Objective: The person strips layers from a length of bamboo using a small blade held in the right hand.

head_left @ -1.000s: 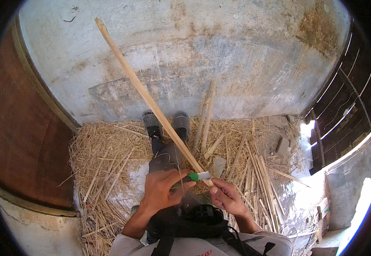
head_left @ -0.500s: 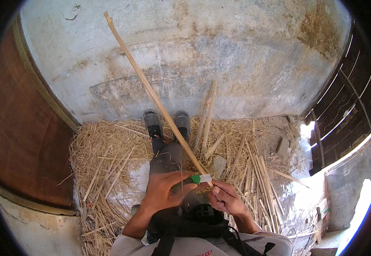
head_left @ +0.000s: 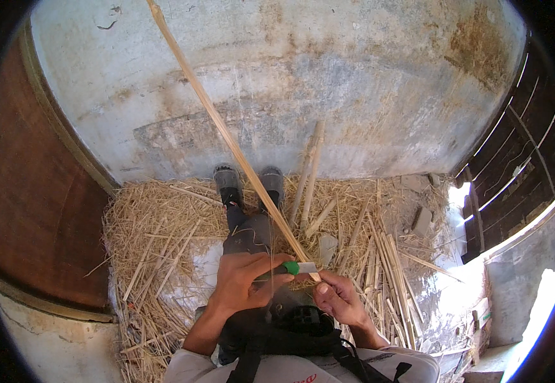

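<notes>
A long, pale bamboo strip (head_left: 226, 136) slants from the upper left down to my hands, its near end in front of my waist. My left hand (head_left: 242, 284) is closed round the handle of a knife (head_left: 306, 268) with green wrapping next to its short, wide blade. The blade lies across the strip close to its near end. Just right of the blade, my right hand (head_left: 342, 300) pinches that end between thumb and fingers. The left fingers hide most of the handle.
Straw and shavings (head_left: 162, 204) cover the floor around my dark shoes (head_left: 271, 182). A bundle of split strips (head_left: 389, 281) lies at the right, near a brick (head_left: 421, 221). Two bamboo poles (head_left: 312, 172) lean on the stained wall (head_left: 367, 96). A brown panel (head_left: 41, 191) stands at the left.
The bamboo strip's far end has shifted up and slightly left, to the top edge of the picture. My hands have barely moved, both still holding the same things.
</notes>
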Available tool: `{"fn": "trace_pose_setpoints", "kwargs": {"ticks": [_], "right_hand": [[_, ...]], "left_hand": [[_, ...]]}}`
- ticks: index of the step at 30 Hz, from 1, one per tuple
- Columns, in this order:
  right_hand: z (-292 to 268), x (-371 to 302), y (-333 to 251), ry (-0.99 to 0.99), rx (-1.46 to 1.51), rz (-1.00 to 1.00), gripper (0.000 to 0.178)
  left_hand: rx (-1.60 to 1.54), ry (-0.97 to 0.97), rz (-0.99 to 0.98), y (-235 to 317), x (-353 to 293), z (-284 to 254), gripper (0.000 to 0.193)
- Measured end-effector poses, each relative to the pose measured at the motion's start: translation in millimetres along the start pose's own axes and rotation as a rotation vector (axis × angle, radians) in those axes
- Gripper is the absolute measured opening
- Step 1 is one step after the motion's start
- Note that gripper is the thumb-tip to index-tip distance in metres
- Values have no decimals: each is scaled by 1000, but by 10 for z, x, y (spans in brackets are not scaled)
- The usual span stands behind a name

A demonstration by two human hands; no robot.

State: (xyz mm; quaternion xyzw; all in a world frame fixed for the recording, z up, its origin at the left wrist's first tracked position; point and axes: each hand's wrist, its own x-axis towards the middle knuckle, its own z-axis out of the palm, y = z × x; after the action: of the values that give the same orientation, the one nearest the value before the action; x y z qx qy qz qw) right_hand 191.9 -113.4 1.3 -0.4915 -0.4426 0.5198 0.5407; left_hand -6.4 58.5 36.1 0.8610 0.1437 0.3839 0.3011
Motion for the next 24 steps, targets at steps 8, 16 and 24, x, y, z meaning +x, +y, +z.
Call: {"fn": "trace_pose_setpoints", "kwargs": {"ticks": [8,16,24], "right_hand": [[-16,-29,31,53,-144,-9,38],[-4,-92,139,82,-267,46,41],[40,-33,160,234,-389,-101,42]], "left_hand": [[73,9,18,-13,34,-35,30],[125,153,-116,-25,163,-259,26],[29,-70,-128,58,38,-129,28]]}}
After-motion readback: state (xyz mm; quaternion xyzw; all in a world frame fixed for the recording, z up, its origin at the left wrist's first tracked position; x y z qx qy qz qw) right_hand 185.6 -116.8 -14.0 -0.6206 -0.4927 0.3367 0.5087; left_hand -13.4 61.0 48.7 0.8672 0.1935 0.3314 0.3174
